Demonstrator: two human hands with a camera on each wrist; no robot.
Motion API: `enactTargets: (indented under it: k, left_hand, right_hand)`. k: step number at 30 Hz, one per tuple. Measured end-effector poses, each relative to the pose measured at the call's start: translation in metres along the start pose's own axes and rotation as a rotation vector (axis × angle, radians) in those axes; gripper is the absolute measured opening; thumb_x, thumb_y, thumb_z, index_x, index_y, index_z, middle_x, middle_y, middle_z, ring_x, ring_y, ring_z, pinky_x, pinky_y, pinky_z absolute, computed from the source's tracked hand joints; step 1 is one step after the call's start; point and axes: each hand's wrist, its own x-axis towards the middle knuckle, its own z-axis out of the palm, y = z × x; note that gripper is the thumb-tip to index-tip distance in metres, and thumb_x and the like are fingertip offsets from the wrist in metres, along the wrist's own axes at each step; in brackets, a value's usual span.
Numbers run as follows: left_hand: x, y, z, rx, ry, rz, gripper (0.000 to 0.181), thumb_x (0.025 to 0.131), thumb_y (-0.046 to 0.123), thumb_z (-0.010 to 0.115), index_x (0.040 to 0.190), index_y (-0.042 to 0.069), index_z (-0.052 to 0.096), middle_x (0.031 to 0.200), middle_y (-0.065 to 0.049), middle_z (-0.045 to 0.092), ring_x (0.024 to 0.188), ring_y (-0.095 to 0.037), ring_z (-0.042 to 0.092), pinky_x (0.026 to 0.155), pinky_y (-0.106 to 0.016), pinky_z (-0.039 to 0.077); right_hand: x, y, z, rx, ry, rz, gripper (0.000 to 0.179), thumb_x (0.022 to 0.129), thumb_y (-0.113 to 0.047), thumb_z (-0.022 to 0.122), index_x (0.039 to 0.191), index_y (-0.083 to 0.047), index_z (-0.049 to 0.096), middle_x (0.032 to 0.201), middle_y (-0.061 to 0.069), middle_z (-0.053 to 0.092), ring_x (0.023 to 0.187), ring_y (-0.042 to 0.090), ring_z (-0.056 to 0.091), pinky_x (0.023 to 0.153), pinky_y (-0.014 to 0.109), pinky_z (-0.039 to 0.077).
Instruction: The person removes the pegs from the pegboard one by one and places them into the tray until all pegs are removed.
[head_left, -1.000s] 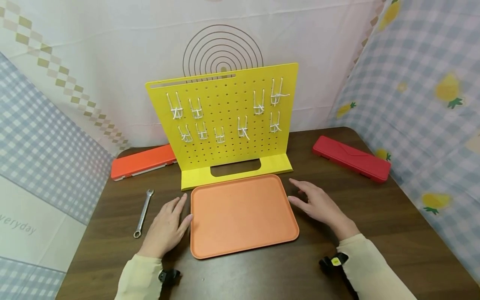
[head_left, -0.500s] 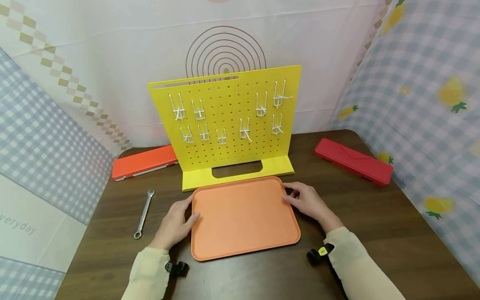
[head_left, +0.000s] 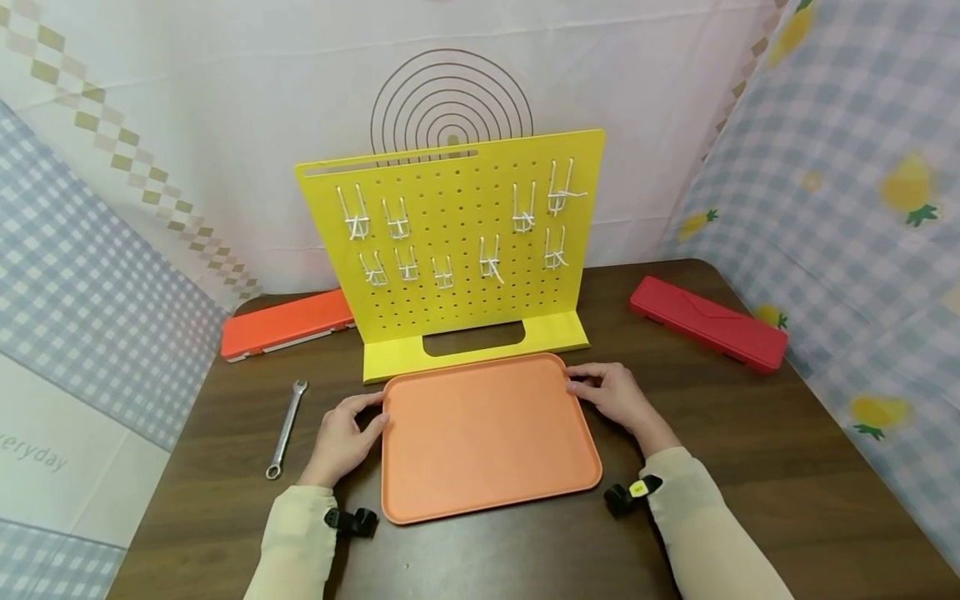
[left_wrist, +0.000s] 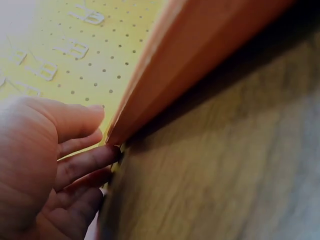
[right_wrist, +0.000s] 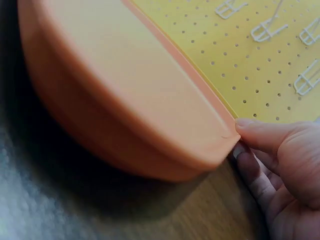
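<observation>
Tray (head_left: 487,442), orange, rect. w/ rounded corners, on dk brown wood-look table (head_left: 480,567), mid-scene, just near side of pegboard base; tray/base contact: can't tell. Long sides run roughly L–R.

L hand (head_left: 339,442) at tray's far L corner: fingertips touch rim, thumb tip at or just beside it, narrow gap betw. them. Firm pinch or mere touch: can't tell. R hand (head_left: 621,400) at far R corner: pinches rim, thumb on top, fingertip below (R wrist view).

Pegboard (head_left: 457,225), yellow, upright, leaning slightly, far side of tray; 9 white wire hooks (head_left: 489,267) on its front, spread L & R.

Wrench (head_left: 287,429), silver, L of L hand, apart from it; open end far, ring end near. Orange-red case (head_left: 288,323) far L, R end reaching pegboard's L edge. Red case (head_left: 708,323) far R, angled, well apart from R hand.

Both arms: pale sleeves (head_left: 697,517), blk device (head_left: 630,496) at each wrist. Patterned cloth (head_left: 810,217) to R, L & behind.
</observation>
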Motion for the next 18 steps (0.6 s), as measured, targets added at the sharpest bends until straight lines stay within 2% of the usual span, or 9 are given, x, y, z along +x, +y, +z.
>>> enactTargets:
  k: [5, 11, 18]
  left_hand:
    - [0.0021, -0.0037, -0.0003, -0.005, 0.033, 0.002, 0.033, 0.086, 0.019, 0.074, 0.117, 0.009, 0.07, 0.118, -0.011, 0.065, 0.112, -0.03, 0.059, 0.095, -0.049, 0.045]
    - [0.0076, -0.0071, 0.0051, -0.019, 0.074, 0.002, 0.029, 0.082, 0.023, 0.079, 0.107, 0.01, 0.075, 0.115, -0.013, 0.067, 0.11, -0.031, 0.061, 0.095, -0.049, 0.045]
    - [0.0097, -0.0098, 0.0087, -0.036, 0.111, -0.005, 0.023, 0.08, 0.027, 0.08, 0.1, 0.015, 0.077, 0.104, -0.004, 0.069, 0.1, -0.024, 0.064, 0.089, -0.045, 0.049]
  right_hand:
    - [0.0032, 0.0027, 0.0012, 0.019, 0.006, 0.02, 0.031, 0.086, -0.029, 0.074, 0.114, -0.016, 0.073, 0.11, 0.003, 0.07, 0.099, 0.02, 0.062, 0.082, 0.037, 0.052]
    - [0.0023, 0.0047, -0.0001, 0.034, 0.038, 0.045, 0.03, 0.086, -0.03, 0.073, 0.113, -0.016, 0.074, 0.112, 0.003, 0.07, 0.112, 0.025, 0.059, 0.092, 0.046, 0.048]
    - [0.0008, 0.005, 0.0007, 0.051, 0.054, 0.067, 0.03, 0.086, -0.031, 0.074, 0.113, -0.018, 0.074, 0.111, 0.003, 0.07, 0.112, 0.024, 0.059, 0.092, 0.045, 0.048]
